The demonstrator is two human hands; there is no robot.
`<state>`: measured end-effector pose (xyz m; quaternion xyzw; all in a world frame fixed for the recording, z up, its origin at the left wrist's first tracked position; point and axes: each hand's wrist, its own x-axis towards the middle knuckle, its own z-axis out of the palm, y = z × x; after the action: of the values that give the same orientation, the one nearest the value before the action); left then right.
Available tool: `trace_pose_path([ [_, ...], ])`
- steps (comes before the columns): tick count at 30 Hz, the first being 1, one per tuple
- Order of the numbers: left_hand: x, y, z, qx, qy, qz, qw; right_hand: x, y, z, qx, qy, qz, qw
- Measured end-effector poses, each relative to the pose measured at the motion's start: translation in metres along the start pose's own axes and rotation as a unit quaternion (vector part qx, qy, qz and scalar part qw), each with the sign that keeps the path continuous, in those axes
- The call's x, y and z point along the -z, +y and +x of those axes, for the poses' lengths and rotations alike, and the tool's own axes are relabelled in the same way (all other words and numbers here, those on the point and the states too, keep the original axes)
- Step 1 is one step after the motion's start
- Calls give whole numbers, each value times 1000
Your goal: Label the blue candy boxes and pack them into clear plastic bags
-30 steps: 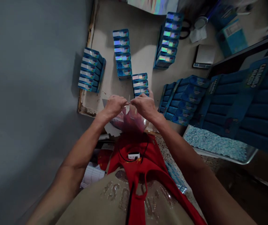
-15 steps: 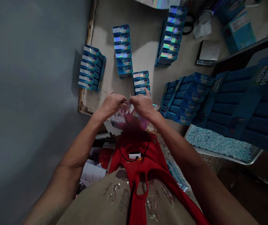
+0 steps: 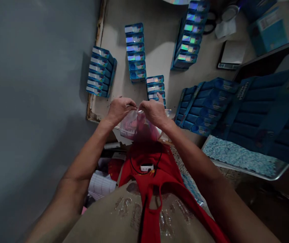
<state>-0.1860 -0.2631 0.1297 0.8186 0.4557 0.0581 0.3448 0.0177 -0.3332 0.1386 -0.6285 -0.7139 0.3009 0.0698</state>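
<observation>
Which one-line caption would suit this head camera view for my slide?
Left hand and right hand grip a transparent plastic bag near a table with rows of blue boxes.

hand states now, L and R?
Left hand: closed, pinching the clear plastic bag near its top.
Right hand: closed, pinching the same bag near its top.

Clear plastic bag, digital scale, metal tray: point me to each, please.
Clear plastic bag point(image 3: 139, 127): head view, middle of its body.
Digital scale point(image 3: 233, 52): head view, silver weighing plate.
Metal tray point(image 3: 281, 173): head view, rim at the right corner.
</observation>
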Motion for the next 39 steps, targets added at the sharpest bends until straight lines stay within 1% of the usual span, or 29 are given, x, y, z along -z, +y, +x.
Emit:
trace_pose_path([
  [3, 4, -9, -1, -10, 20, 2, 1000, 1, 5, 1, -14, -5, 5, 1000],
  [7, 6, -19, 1, -18, -2, 24, 1000, 3, 1, 3, -5, -5, 3, 1000],
  [10, 11, -20, 3, -37, -17, 23, 999, 2, -7, 7, 13, -3, 2, 1000],
  [12, 16, -18, 3, -41, -11, 5, 999, 2, -10, 10, 8, -5, 2, 1000],
  [15, 22, -12, -1, -18, 16, -53, 998, 5, -9, 13, -9, -6, 8, 1000],
  [19, 27, -2, -3, 34, 30, -129, 991, 18, -9, 14, -8, -26, 7, 1000],
  [23, 32, 6, 1, 104, 37, -204, 973, 35, -16, 16, -12, -50, 1, 999],
  [25, 35, 8, 5, 121, 36, -236, 963, 44, -19, 17, -32, -68, 7, 997],
  [27, 39, 9, 11, 135, 41, -272, 952, 53, -21, 17, -57, -69, 18, 996],
  [29, 41, 10, 17, 154, 47, -312, 936, 59, -21, 18, -67, -53, 32, 996],
  [31, 43, 10, 24, 172, 41, -354, 919, 62, -19, 19, -69, -37, 42, 996],
  [34, 42, 13, 33, 178, 7, -400, 899, 58, -13, 21, -99, -15, 26, 995],
  [36, 41, 15, 37, 173, -3, -397, 901, 50, -11, 24, -117, 12, 13, 993],
  [37, 40, 16, 38, 173, 4, -382, 908, 45, -11, 25, -119, 36, 11, 992],
  [39, 39, 18, 39, 178, 41, -331, 926, 36, -16, 27, -110, 100, 20, 989],
])
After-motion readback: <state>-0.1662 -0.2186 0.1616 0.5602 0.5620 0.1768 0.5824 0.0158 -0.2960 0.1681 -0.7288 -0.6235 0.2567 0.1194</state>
